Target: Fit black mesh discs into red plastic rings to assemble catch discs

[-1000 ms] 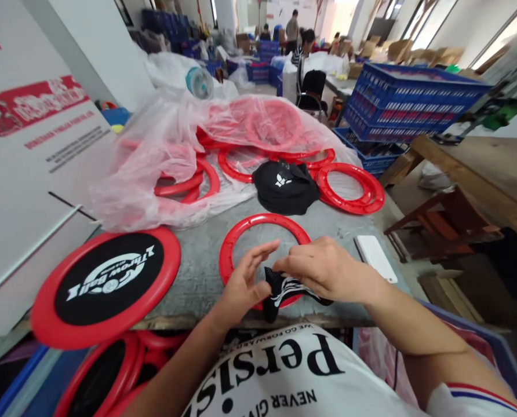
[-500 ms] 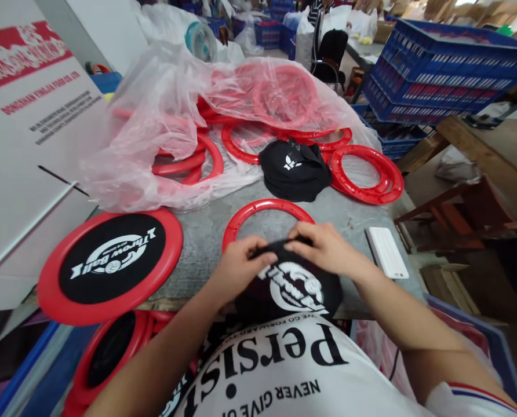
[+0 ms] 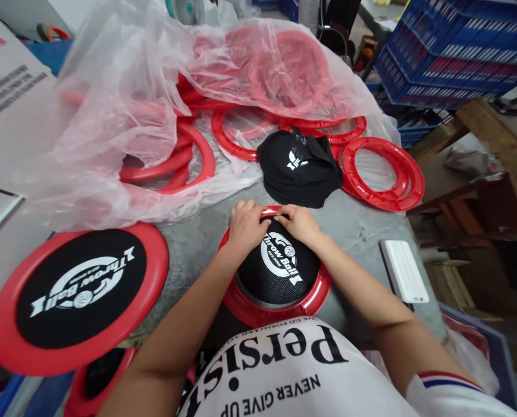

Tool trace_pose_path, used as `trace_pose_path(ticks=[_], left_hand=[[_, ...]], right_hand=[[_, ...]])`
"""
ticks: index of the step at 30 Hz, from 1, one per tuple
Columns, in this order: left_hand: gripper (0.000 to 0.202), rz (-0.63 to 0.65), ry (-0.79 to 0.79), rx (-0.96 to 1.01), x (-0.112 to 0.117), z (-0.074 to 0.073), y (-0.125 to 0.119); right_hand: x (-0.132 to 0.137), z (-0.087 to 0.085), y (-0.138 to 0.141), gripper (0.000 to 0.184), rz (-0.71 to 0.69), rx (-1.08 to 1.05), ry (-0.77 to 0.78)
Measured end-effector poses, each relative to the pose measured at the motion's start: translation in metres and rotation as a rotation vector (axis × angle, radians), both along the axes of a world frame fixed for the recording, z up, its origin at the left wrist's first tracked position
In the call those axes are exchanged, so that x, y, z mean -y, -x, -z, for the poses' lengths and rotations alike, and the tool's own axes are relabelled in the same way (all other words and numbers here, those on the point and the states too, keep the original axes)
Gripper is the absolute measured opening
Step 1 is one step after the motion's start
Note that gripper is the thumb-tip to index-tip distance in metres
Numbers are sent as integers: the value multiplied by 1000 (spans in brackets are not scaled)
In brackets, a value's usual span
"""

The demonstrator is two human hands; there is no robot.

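Observation:
A red plastic ring [image 3: 258, 313] lies on the grey table [image 3: 193, 249] just in front of me. A black mesh cloth [image 3: 280, 272] printed "Throw Ball" is spread over its opening. My left hand [image 3: 246, 225] and my right hand [image 3: 299, 223] pinch the cloth's far edge against the ring's far rim, fingers closed, thumbs almost touching. A finished red disc with a black printed centre [image 3: 78, 292] rests at the left. A pile of black cloths [image 3: 299, 168] sits just beyond my hands.
Several loose red rings [image 3: 384, 174] lie at the back, some under a clear plastic bag [image 3: 154, 104]. A white phone [image 3: 404, 271] lies at the right edge. Blue crates [image 3: 450, 52] stand at the back right, a cardboard box [image 3: 6, 110] at the left. More discs [image 3: 97, 376] sit below the table.
The crumpled black cloth has been opened out and laid over the ring. Both hands moved forward from the ring's near side to its far rim. The camera tilted down.

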State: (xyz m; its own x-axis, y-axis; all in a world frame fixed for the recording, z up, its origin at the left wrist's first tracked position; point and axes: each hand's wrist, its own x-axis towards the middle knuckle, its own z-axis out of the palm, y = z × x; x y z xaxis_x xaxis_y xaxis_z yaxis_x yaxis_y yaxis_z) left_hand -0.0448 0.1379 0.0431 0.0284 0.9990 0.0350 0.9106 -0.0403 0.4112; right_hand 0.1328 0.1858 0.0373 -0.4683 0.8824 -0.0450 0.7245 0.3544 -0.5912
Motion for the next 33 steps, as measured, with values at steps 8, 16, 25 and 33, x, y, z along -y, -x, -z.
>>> trace_pose_path(ticks=[8,16,25,33], left_hand=[[12,-22,147,97,-27,6,-2],[19,-27,168,90,-31,11,-1],[16,-100,217,92,-32,2,-5],[18,-109,250,77,-34,-1,-5]], right_hand=[[-6,-1,-1,9,-4,-26,34],[-10,1,7,16,62,148,-27],[-12,7,8,18,115,128,-4],[-21,7,7,17,147,44,101]])
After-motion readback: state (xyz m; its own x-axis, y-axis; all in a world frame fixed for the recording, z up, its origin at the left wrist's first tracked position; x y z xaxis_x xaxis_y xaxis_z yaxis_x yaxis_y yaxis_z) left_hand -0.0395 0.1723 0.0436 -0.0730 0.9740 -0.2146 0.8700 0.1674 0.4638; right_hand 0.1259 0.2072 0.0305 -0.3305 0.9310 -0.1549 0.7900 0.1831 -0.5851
